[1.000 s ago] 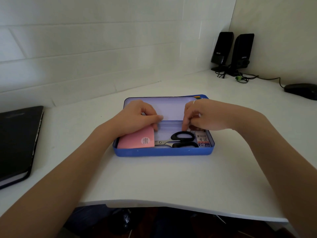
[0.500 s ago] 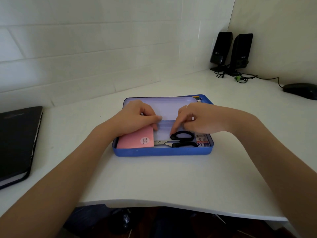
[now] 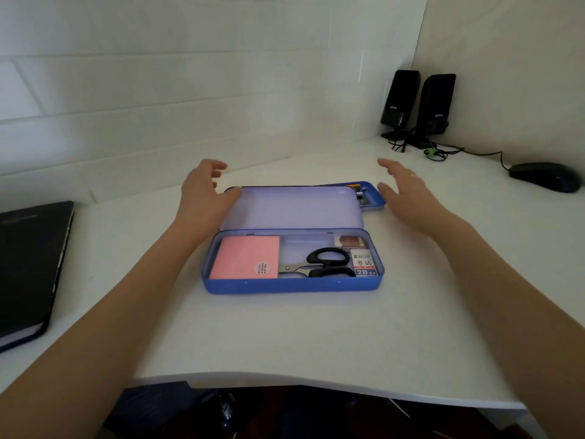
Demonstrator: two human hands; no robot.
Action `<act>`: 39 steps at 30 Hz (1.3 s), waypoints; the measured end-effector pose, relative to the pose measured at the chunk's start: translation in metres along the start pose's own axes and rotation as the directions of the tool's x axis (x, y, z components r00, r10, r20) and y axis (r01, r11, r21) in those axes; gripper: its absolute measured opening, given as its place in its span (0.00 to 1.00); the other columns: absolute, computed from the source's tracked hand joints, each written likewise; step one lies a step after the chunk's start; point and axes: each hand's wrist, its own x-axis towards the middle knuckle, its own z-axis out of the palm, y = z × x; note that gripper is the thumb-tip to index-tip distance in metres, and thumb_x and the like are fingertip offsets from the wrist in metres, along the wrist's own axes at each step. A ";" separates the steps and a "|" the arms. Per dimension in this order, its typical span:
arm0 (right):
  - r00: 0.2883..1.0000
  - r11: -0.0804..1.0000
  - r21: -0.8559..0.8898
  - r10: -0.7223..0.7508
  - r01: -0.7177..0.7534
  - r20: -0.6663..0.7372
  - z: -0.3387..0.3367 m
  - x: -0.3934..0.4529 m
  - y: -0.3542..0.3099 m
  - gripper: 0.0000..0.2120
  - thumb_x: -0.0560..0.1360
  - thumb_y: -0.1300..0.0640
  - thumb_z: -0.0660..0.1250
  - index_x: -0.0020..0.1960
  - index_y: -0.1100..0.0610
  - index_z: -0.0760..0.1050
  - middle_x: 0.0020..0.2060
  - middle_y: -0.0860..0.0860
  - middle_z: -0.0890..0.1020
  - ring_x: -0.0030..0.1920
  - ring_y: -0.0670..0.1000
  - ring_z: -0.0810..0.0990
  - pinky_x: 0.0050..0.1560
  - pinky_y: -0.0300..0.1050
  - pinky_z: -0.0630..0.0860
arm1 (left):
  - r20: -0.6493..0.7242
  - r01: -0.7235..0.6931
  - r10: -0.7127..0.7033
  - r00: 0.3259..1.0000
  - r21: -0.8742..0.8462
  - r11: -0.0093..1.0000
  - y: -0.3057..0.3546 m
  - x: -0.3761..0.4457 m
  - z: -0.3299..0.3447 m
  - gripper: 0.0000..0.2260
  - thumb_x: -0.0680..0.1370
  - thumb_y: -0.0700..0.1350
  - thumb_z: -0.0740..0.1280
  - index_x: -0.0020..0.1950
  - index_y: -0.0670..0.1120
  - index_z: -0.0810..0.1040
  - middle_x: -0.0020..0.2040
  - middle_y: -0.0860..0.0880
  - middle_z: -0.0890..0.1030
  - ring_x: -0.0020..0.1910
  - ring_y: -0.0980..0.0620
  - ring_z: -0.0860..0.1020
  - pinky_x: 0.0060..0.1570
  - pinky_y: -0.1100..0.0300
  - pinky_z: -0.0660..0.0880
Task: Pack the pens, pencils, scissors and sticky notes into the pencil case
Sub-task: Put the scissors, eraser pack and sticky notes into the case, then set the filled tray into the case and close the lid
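Note:
The blue pencil case (image 3: 291,285) lies open on the white desk, its pale lid (image 3: 294,207) tilted back. Inside, a pink sticky-note pad (image 3: 240,256) fills the left end, black-handled scissors (image 3: 323,266) lie in the middle, and a 2B lead box (image 3: 364,263) with a small eraser (image 3: 349,240) sits at the right. A blue inner tray (image 3: 368,193) with small items pokes out behind the lid's right end. My left hand (image 3: 202,191) hovers at the lid's left end, fingers spread. My right hand (image 3: 402,191) hovers beside the lid's right end, also spread and holding nothing.
A black notebook (image 3: 28,267) lies at the left desk edge. Two black speakers (image 3: 418,106) stand in the back right corner with cables, and a black mouse (image 3: 543,176) lies at the far right. The desk's front edge (image 3: 285,377) runs close below the case.
Both hands have lifted out of the case and moved apart to the two ends of the lid. The pad, scissors and lead box are now uncovered.

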 end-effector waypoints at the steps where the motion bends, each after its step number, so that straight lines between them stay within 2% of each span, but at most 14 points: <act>1: 0.998 0.997 0.062 0.040 -0.042 0.038 0.006 0.001 0.004 0.25 0.80 0.55 0.58 0.76 0.51 0.57 0.73 0.55 0.65 0.73 0.55 0.63 0.70 0.49 0.59 | 0.029 0.111 -0.109 0.994 -0.070 0.991 -0.002 0.001 0.001 0.19 0.74 0.42 0.69 0.63 0.44 0.71 0.55 0.48 0.73 0.51 0.50 0.72 0.48 0.61 0.68; 3: 0.992 0.990 0.122 0.062 -0.076 0.113 0.012 0.005 0.006 0.27 0.79 0.54 0.58 0.76 0.47 0.55 0.75 0.51 0.62 0.74 0.54 0.60 0.73 0.52 0.57 | 0.100 0.255 -0.241 0.965 -0.166 0.952 -0.006 0.002 0.004 0.18 0.75 0.43 0.68 0.63 0.44 0.71 0.54 0.46 0.75 0.49 0.49 0.74 0.41 0.62 0.69; 4: 0.989 0.990 0.121 0.059 -0.076 0.137 0.014 0.008 0.005 0.27 0.78 0.54 0.57 0.76 0.45 0.55 0.75 0.50 0.63 0.74 0.54 0.61 0.73 0.53 0.58 | 0.119 0.264 -0.247 0.962 -0.164 0.950 -0.007 0.002 0.006 0.16 0.75 0.43 0.67 0.62 0.43 0.73 0.53 0.46 0.76 0.47 0.50 0.74 0.38 0.63 0.69; 9: 0.975 0.999 -0.026 0.025 -0.020 0.222 0.015 0.013 -0.013 0.32 0.69 0.46 0.55 0.73 0.39 0.58 0.73 0.50 0.66 0.73 0.52 0.63 0.71 0.54 0.58 | 0.095 0.170 -0.161 0.982 -0.098 0.981 -0.012 0.002 0.011 0.09 0.75 0.38 0.62 0.52 0.46 0.78 0.49 0.47 0.79 0.46 0.50 0.75 0.42 0.61 0.69; 14: 0.958 0.996 -0.038 -0.066 0.080 0.280 0.015 0.021 -0.010 0.27 0.70 0.48 0.64 0.69 0.41 0.66 0.67 0.48 0.72 0.68 0.52 0.69 0.67 0.55 0.66 | 0.011 0.140 -0.140 0.990 -0.172 0.975 -0.019 0.009 0.009 0.10 0.75 0.35 0.61 0.46 0.47 0.79 0.46 0.47 0.80 0.45 0.51 0.75 0.40 0.66 0.69; 17: 0.949 0.996 -0.054 -0.047 0.067 0.311 0.013 0.019 -0.006 0.32 0.70 0.44 0.68 0.72 0.42 0.62 0.70 0.51 0.67 0.72 0.55 0.61 0.73 0.54 0.60 | -0.057 0.137 -0.151 0.987 -0.194 0.971 -0.024 0.015 0.007 0.10 0.75 0.35 0.61 0.47 0.46 0.79 0.45 0.47 0.80 0.45 0.51 0.75 0.40 0.67 0.68; 20: 0.963 0.988 -0.154 0.025 0.018 0.268 0.014 0.016 -0.002 0.38 0.68 0.39 0.70 0.74 0.47 0.61 0.68 0.53 0.65 0.72 0.55 0.56 0.71 0.50 0.57 | -0.081 0.170 -0.192 0.978 -0.227 0.959 -0.029 0.020 0.001 0.11 0.74 0.34 0.61 0.49 0.44 0.81 0.41 0.48 0.80 0.41 0.53 0.75 0.39 0.67 0.69; 22: 0.972 0.987 -0.162 0.021 0.018 0.236 0.015 0.015 -0.005 0.36 0.67 0.38 0.71 0.70 0.49 0.66 0.62 0.52 0.68 0.69 0.54 0.59 0.68 0.47 0.60 | -0.099 0.185 -0.217 0.971 -0.256 0.949 -0.032 0.022 -0.007 0.11 0.74 0.34 0.61 0.49 0.44 0.81 0.39 0.50 0.79 0.39 0.54 0.75 0.39 0.66 0.69; 25: 0.987 0.990 -0.140 -0.006 0.029 0.159 0.018 0.015 -0.006 0.32 0.65 0.39 0.72 0.64 0.52 0.71 0.56 0.52 0.72 0.64 0.53 0.66 0.61 0.43 0.64 | -0.177 0.210 -0.255 0.950 -0.238 0.948 -0.040 0.026 -0.019 0.12 0.74 0.34 0.62 0.49 0.45 0.81 0.45 0.45 0.80 0.45 0.51 0.75 0.40 0.65 0.70; 27: 0.997 0.995 -0.100 0.010 -0.002 0.072 0.018 0.014 -0.005 0.32 0.64 0.39 0.73 0.62 0.54 0.73 0.56 0.54 0.73 0.61 0.53 0.69 0.60 0.44 0.68 | -0.215 0.252 -0.297 0.930 -0.213 0.944 -0.046 0.028 -0.025 0.13 0.74 0.35 0.62 0.53 0.43 0.82 0.48 0.43 0.81 0.46 0.52 0.74 0.39 0.66 0.69; 29: 0.999 0.998 -0.041 0.048 -0.048 -0.001 0.014 0.014 -0.003 0.32 0.63 0.39 0.74 0.61 0.55 0.73 0.55 0.54 0.72 0.58 0.53 0.71 0.58 0.44 0.70 | -0.232 0.287 -0.331 0.915 -0.205 0.936 -0.050 0.029 -0.027 0.14 0.74 0.35 0.62 0.55 0.43 0.82 0.52 0.42 0.82 0.47 0.52 0.74 0.43 0.63 0.69; 32: 0.991 0.994 0.040 0.106 -0.103 -0.076 0.007 0.015 -0.001 0.29 0.64 0.42 0.74 0.59 0.55 0.74 0.53 0.53 0.70 0.56 0.51 0.71 0.54 0.41 0.68 | -0.241 0.310 -0.347 0.906 -0.180 0.934 -0.051 0.029 -0.027 0.14 0.74 0.36 0.62 0.56 0.43 0.81 0.56 0.41 0.82 0.48 0.52 0.74 0.47 0.63 0.67; 36: 0.985 0.985 0.146 0.110 -0.091 -0.130 0.001 0.016 -0.006 0.27 0.65 0.43 0.74 0.58 0.55 0.75 0.53 0.53 0.72 0.51 0.49 0.72 0.45 0.38 0.67 | -0.240 0.311 -0.346 0.907 -0.172 0.935 -0.051 0.029 -0.027 0.14 0.74 0.35 0.61 0.55 0.42 0.82 0.54 0.41 0.82 0.47 0.52 0.74 0.47 0.62 0.67; 39: 0.995 0.975 0.221 0.056 -0.036 -0.083 -0.001 0.014 -0.015 0.25 0.63 0.42 0.75 0.56 0.51 0.76 0.54 0.53 0.75 0.51 0.50 0.76 0.45 0.38 0.68 | -0.235 0.314 -0.352 0.906 -0.182 0.932 -0.051 0.028 -0.027 0.14 0.74 0.35 0.61 0.55 0.42 0.82 0.50 0.44 0.81 0.47 0.52 0.74 0.46 0.62 0.67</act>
